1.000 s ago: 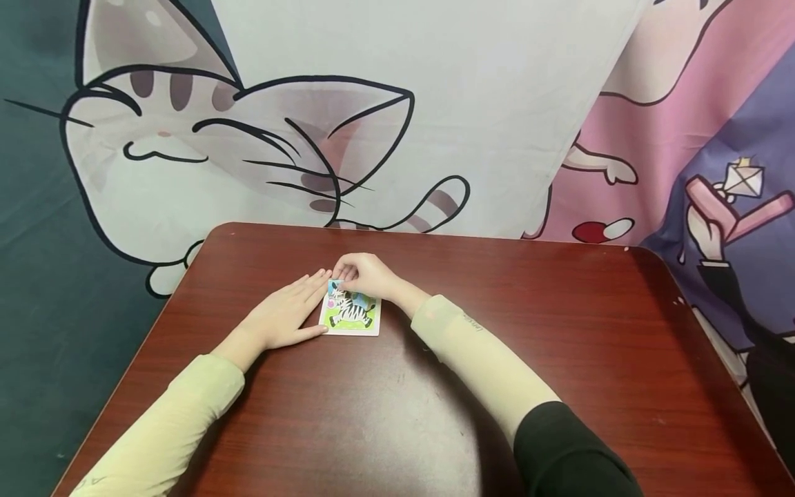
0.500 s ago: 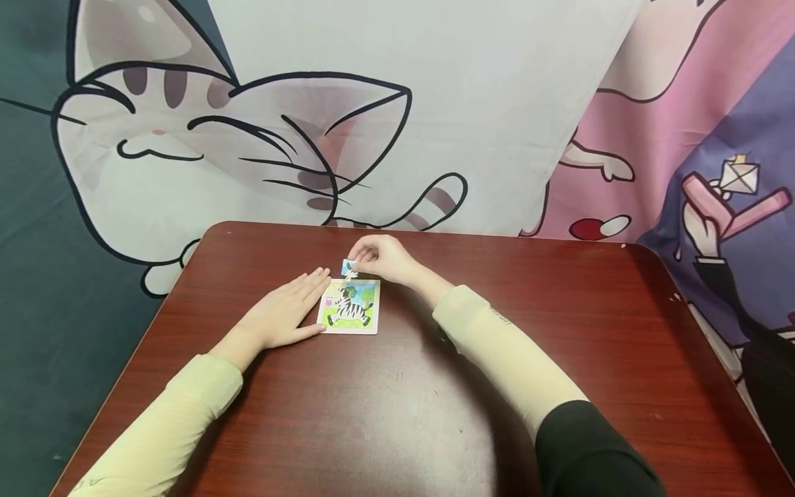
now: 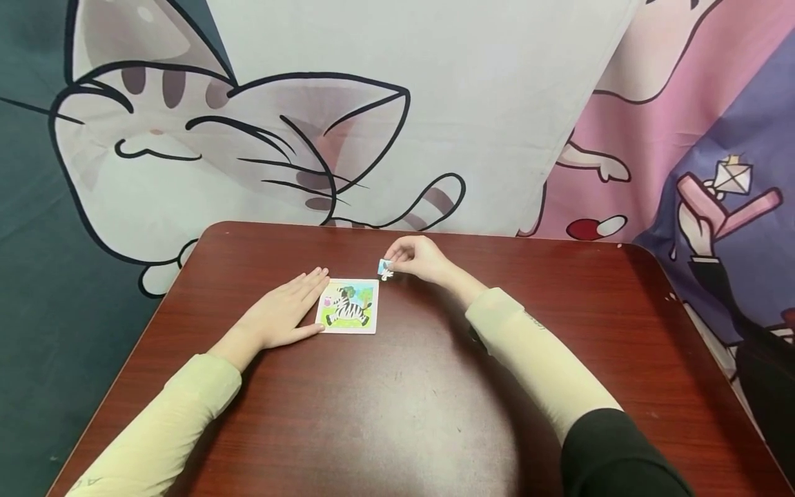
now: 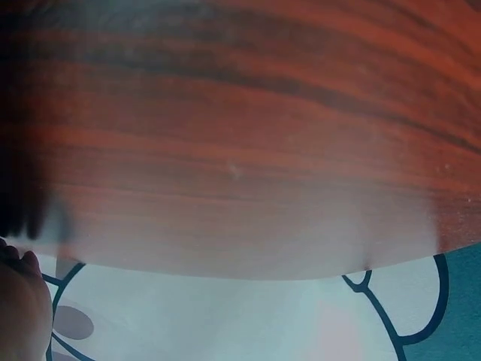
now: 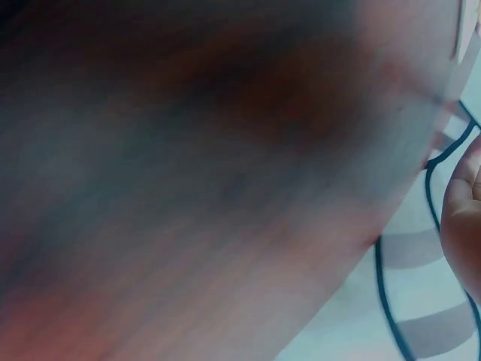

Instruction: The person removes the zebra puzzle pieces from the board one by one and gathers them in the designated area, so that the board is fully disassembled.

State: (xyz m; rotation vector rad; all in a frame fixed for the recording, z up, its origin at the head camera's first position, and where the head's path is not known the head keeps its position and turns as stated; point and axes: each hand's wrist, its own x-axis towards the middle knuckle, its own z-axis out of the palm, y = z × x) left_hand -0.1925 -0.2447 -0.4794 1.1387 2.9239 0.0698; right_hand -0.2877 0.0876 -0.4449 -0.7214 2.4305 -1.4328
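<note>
A small jigsaw puzzle [image 3: 349,309] with a running zebra and a white border lies flat on the table. My left hand [image 3: 279,312] rests beside it, fingers straight and thumb at its lower left edge. Between thumb and fingers, my right hand [image 3: 421,258] pinches a jigsaw piece [image 3: 386,270] in blue, white and black, beyond the puzzle's upper right corner. Only part of the left hand [image 4: 21,308] shows in the left wrist view. The right wrist view catches the edge of the right hand [image 5: 463,218]; the piece is not visible there.
The reddish-brown wooden table [image 3: 397,414] has a far edge close behind the hands. Behind it hangs a cloth backdrop [image 3: 497,124] with cartoon drawings. Part of a dark sleeve or garment [image 3: 767,393] appears at the right edge.
My right hand has lifted the jigsaw piece off the puzzle's upper left area, then carried it up and to the right. The left hand has stayed in place.
</note>
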